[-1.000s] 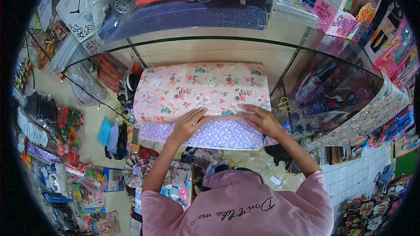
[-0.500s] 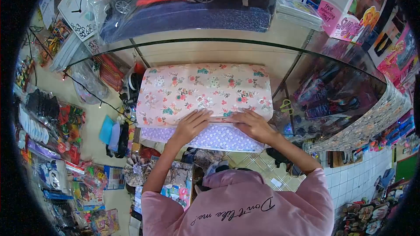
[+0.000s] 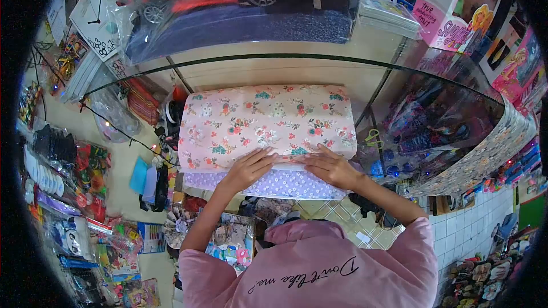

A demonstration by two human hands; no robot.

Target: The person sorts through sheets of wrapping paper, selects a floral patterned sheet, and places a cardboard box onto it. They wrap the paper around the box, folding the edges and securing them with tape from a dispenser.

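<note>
Left hand point(image 3: 253, 166) and right hand point(image 3: 333, 170): fingers extended, slightly parted, lying on paper; whether the thumbs pinched anything could not be told. Pink floral paper point(image 3: 267, 118), one: lay under the fingertips and spread to the far side, long axis left to right. Both hands touched its near long edge; the left sat around mid-length, the right closer to the right end. Purple flowered sheet point(image 3: 294, 185): showed beneath, along the near side. Glass shelf point(image 3: 297, 55): stood beyond the paper.
</note>
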